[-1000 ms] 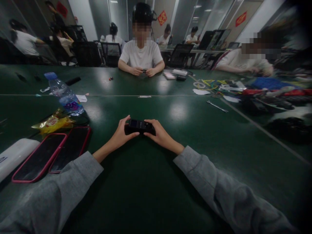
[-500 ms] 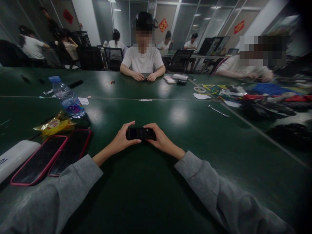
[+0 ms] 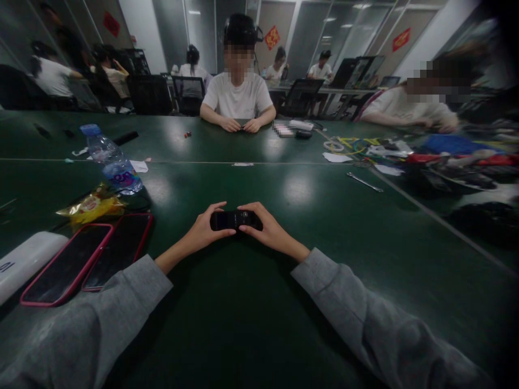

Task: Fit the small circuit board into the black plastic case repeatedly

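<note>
Between my two hands is a small black handheld device (image 3: pixel 229 220) with a dark screen at its left and small buttons or markings to the right. I cannot tell its exact kind. My left hand (image 3: pixel 204 226) is closed on the left end, thumb along the near edge and index finger above the far edge. The right end is in my right hand (image 3: pixel 266 222), its thumb on the near edge and fingers over the far edge. Both thumb tips nearly meet at the middle. The device is at or just above the green table (image 3: pixel 243 302); any gap is hidden.
Left of my forearm lie two red-edged phones (image 3: pixel 68 265) and a white power bank (image 3: pixel 30 262). Behind them are a yellow wrapper (image 3: pixel 91 208) and a tilted plastic bottle (image 3: pixel 115 165). A wrench (image 3: pixel 365 182) and piled cables (image 3: pixel 365 146) lie right. A person (image 3: pixel 238 94) sits opposite.
My right thumb has come down along the device's near edge and shows more of its length. The right-hand fingers have shifted slightly left. My left hand keeps its hold.
</note>
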Demonstrator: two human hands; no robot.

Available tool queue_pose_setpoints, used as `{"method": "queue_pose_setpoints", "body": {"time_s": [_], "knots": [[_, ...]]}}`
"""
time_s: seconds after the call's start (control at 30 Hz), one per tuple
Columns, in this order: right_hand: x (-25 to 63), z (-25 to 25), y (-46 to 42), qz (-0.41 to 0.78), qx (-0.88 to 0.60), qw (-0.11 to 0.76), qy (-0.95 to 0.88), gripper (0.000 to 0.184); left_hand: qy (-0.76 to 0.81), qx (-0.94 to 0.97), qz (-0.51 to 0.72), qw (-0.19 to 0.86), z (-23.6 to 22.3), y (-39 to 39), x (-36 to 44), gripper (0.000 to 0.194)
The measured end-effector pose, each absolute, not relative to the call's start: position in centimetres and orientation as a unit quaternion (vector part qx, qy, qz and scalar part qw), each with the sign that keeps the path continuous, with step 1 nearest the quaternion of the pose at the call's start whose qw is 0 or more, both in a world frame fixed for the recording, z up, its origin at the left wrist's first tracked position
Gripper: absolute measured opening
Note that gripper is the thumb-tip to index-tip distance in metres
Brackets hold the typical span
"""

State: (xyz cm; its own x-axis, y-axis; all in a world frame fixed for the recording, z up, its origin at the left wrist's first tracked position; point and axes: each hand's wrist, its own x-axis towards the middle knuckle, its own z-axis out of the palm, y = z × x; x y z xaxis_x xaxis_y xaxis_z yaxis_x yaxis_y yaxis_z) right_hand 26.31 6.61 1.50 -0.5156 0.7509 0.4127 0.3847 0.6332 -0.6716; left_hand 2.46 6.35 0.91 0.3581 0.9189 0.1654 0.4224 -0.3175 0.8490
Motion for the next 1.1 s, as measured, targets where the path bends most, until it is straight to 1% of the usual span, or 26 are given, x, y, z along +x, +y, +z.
{"method": "queue_pose_setpoints", "body": {"time_s": [0.17,0.3,0.57,0.73,1.1], "knots": [[26.5,1.3,7.0,0.308,-0.347,0.359,-0.810,0.049,0.455,0.736,0.332,0.376,1.1,6.2,2.4,0.080],[26.7,1.4,7.3,0.361,-0.350,0.350,-0.790,0.049,0.446,0.736,0.331,0.387,1.1,6.2,2.3,0.076],[27.2,1.1,7.9,0.447,-0.346,0.345,-0.749,0.051,0.457,0.751,0.314,0.357,1.3,5.9,2.3,0.076],[27.2,0.9,8.0,0.462,-0.345,0.351,-0.738,0.052,0.449,0.756,0.314,0.359,1.2,6.0,2.2,0.076],[27.1,1.0,7.9,0.443,-0.355,0.353,-0.744,0.046,0.438,0.743,0.335,0.379,0.8,6.3,2.2,0.078]]}}
